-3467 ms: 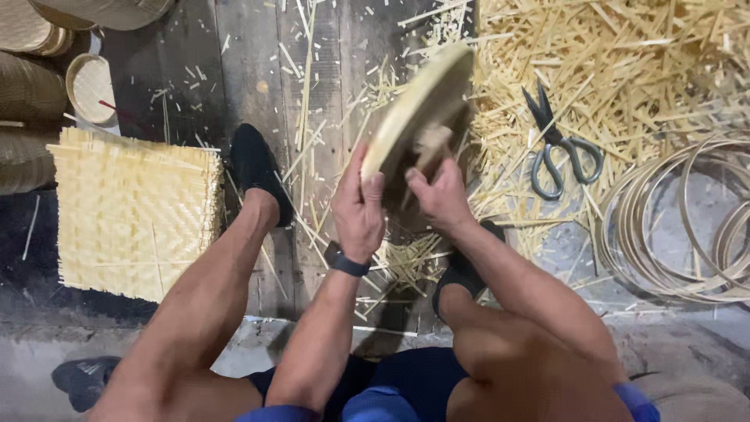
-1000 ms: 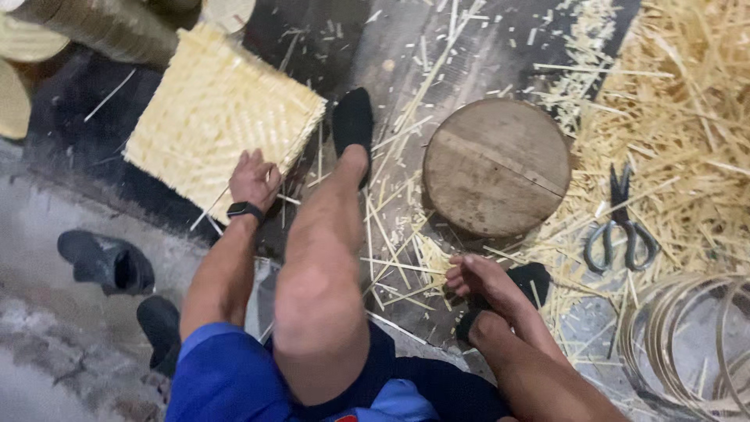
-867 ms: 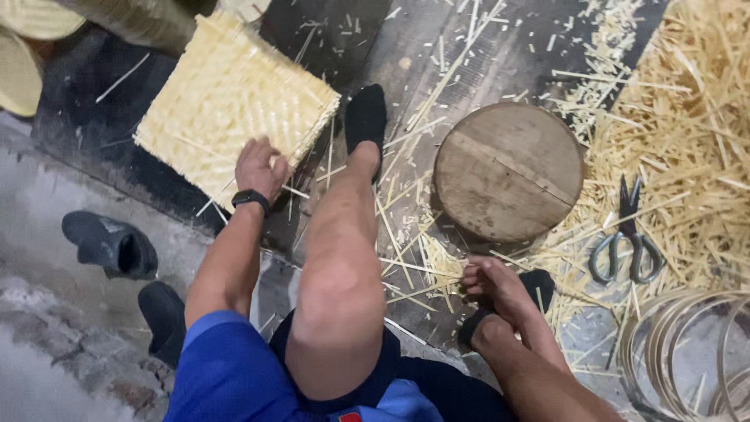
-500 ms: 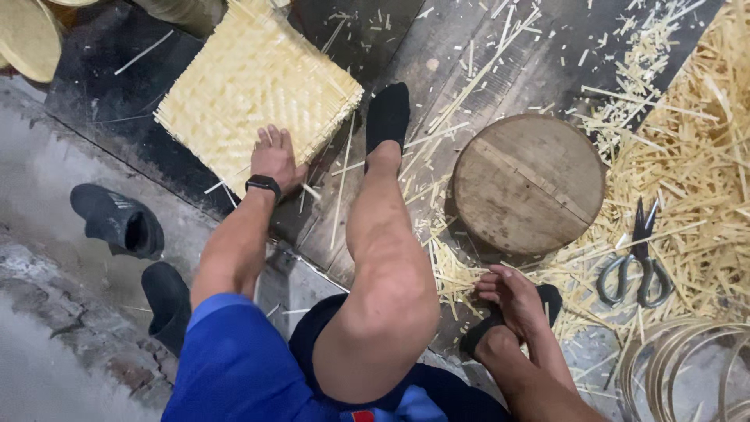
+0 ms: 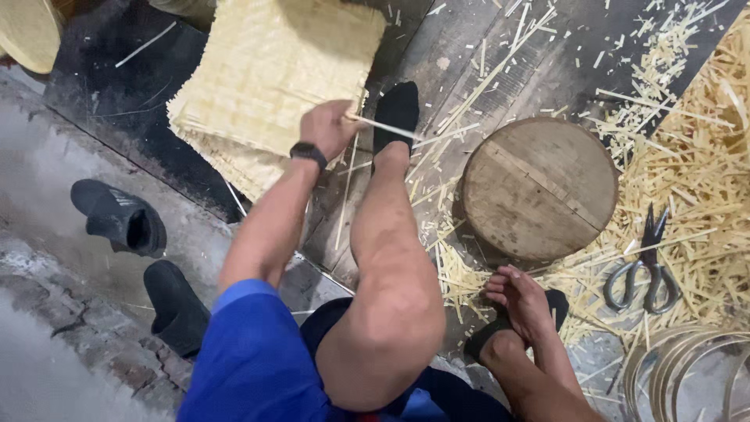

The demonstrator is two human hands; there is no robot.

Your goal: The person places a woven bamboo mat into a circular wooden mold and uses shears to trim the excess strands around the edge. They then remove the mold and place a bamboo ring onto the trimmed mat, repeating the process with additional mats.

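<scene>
While the person sits on the floor with one leg stretched out, the left hand is closed at the near edge of the woven mat. A thin strip pokes out of the fist toward the right. The mat lies far left on the dark boards, just beyond the socked foot. The right hand rests loosely curled on the other foot at near right and holds nothing.

To my eye the work is at the fetching stage: the mat is gripped but not yet lifted. Moving it calls for a firm hold on that frayed edge and a pull toward the body, clear of the outstretched leg, with the idle hand free to help.

Counting round:
- one mat, perhaps with a second layer under it, though I cannot tell
- one round wooden block, right of the leg
- one pair of scissors on the straw-coloured offcuts at right
- two black shoes at near left
- one watch
- a nest of hoops at near right, too overlapped to count
</scene>
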